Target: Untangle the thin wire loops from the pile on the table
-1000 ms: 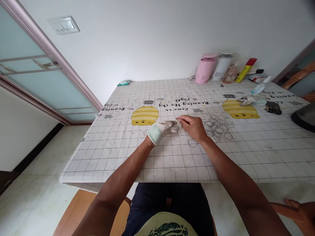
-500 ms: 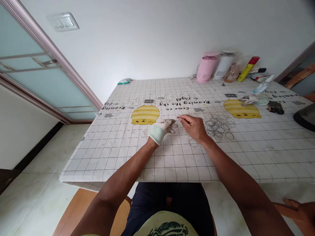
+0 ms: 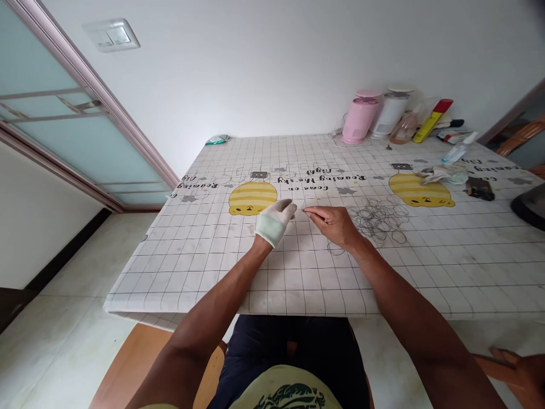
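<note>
My left hand (image 3: 276, 218) wears a white glove with a pale green cuff. Its fingers are curled together above the tablecloth, and whatever they may pinch is hidden. Bare and just to the right, my right hand (image 3: 332, 222) closes thumb and forefinger on something tiny and dark at the tips, too small to name. A narrow gap separates the two hands. Beside my right wrist lies a tangled pile of thin grey loops (image 3: 378, 221), either wire or elastic. Faint loop outlines show in a row on the cloth beyond my hands.
A checked tablecloth (image 3: 204, 255) with yellow bear prints covers the table. At the back right stand a pink cylinder-shaped device (image 3: 360, 120), a white one (image 3: 387, 116) and a yellow-red can (image 3: 432, 122). A crumpled glove (image 3: 445, 174) and a black object (image 3: 480, 188) lie at the right.
My left hand has turned, and its fingers, spread before, are now curled in. My right fingertips have shifted slightly left and down, toward the gloved hand.
</note>
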Tool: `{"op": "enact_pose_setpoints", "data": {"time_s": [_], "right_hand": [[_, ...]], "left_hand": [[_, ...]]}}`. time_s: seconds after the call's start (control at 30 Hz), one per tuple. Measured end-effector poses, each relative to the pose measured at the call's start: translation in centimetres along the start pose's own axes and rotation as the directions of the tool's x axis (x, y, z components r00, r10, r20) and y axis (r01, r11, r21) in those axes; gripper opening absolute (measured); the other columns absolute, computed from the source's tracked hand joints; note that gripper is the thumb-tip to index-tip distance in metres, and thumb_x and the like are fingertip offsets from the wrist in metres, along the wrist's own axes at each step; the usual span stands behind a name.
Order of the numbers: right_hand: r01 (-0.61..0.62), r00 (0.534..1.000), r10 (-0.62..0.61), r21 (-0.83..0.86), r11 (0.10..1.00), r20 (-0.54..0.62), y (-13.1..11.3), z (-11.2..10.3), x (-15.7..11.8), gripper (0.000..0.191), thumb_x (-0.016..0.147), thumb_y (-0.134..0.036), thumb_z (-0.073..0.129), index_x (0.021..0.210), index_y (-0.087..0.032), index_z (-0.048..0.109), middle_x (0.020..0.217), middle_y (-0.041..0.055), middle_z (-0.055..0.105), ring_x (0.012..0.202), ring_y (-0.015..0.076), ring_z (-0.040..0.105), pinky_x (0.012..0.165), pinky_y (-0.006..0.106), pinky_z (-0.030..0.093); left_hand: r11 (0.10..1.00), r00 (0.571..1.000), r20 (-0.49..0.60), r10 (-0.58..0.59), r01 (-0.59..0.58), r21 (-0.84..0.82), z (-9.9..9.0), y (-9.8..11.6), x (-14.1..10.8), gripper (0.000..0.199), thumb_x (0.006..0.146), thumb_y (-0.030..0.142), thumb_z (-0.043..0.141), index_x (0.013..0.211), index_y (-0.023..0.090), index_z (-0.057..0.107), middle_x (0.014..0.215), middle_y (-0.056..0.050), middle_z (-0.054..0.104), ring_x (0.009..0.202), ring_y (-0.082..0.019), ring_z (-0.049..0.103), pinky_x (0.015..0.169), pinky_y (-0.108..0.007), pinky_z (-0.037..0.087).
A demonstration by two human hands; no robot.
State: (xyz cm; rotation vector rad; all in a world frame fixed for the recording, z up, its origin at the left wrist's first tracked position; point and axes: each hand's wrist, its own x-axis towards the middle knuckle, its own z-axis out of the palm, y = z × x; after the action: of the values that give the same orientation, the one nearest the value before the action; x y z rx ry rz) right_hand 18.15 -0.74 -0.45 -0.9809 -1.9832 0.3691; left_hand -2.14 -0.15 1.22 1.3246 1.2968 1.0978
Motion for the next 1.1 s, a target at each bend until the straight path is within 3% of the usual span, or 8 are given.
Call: {"op": "enact_pose_setpoints", "data": {"time_s": [0.07,0.23,0.33,0.43,0.5,0.67,0.93,1.1], "right_hand": [[-0.001,0.998,0.001,-0.003,1.000,0.056,0.0,0.3,-0.2,0.023,0.102,-0.030,0.060,0.108,-0.027,0.082,0.100,0.0031,0.082,0.085,0.0216,0.077,0.074,0.035,0.060],[-0.004,0.986,0.008,-0.023,1.000,0.168,-0.1,0.9,-0.4,0.024,0.102,-0.031,0.058,0.105,-0.026,0.082,0.092,0.0030,0.081,0.075,0.0197,0.072,0.064,0.031,0.052],[0.009,0.974,-0.007,-0.008,1.000,0.228,-0.3,1.1,-0.4,0.026,0.103,-0.033,0.057,0.106,-0.026,0.081,0.088,0.0024,0.079,0.068,0.0173,0.068,0.060,0.030,0.047],[-0.016,0.965,0.012,0.015,1.000,0.261,-0.7,1.0,-0.4,0.026,0.102,-0.038,0.059,0.105,-0.024,0.081,0.079,0.0019,0.076,0.061,0.0154,0.061,0.057,0.029,0.043],[-0.056,0.962,0.047,0.025,0.998,0.271,-1.0,0.6,-0.3,0.029,0.102,-0.041,0.058,0.106,-0.023,0.080,0.071,0.0012,0.071,0.057,0.0150,0.057,0.056,0.029,0.042],[-0.215,0.935,0.156,0.161,0.963,0.318,-1.5,-0.7,0.1,0.040,0.108,-0.047,0.047,0.111,-0.020,0.077,0.066,0.0009,0.065,0.059,0.0160,0.059,0.059,0.030,0.048],[-0.390,0.885,0.240,0.353,0.850,0.400,-1.2,-0.8,0.4,0.037,0.103,-0.050,0.056,0.105,-0.019,0.075,0.072,0.0029,0.069,0.061,0.0161,0.062,0.060,0.030,0.054],[-0.385,0.885,0.254,0.309,0.869,0.390,-1.1,-0.7,0.4,0.037,0.102,-0.051,0.055,0.099,-0.019,0.073,0.071,0.0035,0.070,0.060,0.0164,0.063,0.059,0.031,0.055]], "left_hand": [[0.991,0.994,-0.069,0.080,-0.072,0.116,-0.5,0.7,0.1,0.039,0.095,0.041,0.061,0.127,0.021,0.072,0.121,-0.007,0.077,0.098,-0.021,0.075,0.098,-0.032,0.052],[0.981,0.998,0.016,0.057,-0.059,0.186,-1.0,1.0,0.2,0.042,0.091,0.037,0.063,0.130,0.023,0.072,0.112,-0.003,0.079,0.092,-0.017,0.076,0.093,-0.027,0.053],[0.973,0.996,0.089,0.004,-0.025,0.230,-0.6,0.9,0.1,0.034,0.089,0.034,0.064,0.119,0.025,0.077,0.090,0.001,0.079,0.081,-0.016,0.073,0.085,-0.025,0.054],[0.971,0.994,0.109,-0.027,0.001,0.238,-0.4,1.1,0.0,0.024,0.091,0.035,0.060,0.096,0.025,0.080,0.080,0.003,0.076,0.067,-0.012,0.067,0.073,-0.023,0.053],[0.975,0.998,0.055,-0.026,0.013,0.220,-0.5,1.3,-0.1,0.023,0.092,0.035,0.059,0.088,0.023,0.078,0.078,0.003,0.076,0.064,-0.011,0.065,0.068,-0.022,0.051],[0.994,0.997,-0.073,-0.004,0.012,0.106,-0.9,1.1,0.2,0.023,0.092,0.035,0.059,0.092,0.022,0.077,0.077,0.001,0.075,0.062,-0.011,0.065,0.064,-0.022,0.050],[0.999,0.995,-0.100,-0.026,0.024,-0.021,-1.1,0.8,0.5,0.021,0.093,0.032,0.060,0.093,0.019,0.077,0.080,-0.003,0.077,0.063,-0.013,0.071,0.069,-0.024,0.053],[0.994,0.990,-0.110,-0.092,0.085,-0.070,-1.0,1.2,0.3,0.020,0.094,0.028,0.059,0.096,0.017,0.076,0.083,-0.006,0.077,0.063,-0.015,0.071,0.068,-0.026,0.056]]}}
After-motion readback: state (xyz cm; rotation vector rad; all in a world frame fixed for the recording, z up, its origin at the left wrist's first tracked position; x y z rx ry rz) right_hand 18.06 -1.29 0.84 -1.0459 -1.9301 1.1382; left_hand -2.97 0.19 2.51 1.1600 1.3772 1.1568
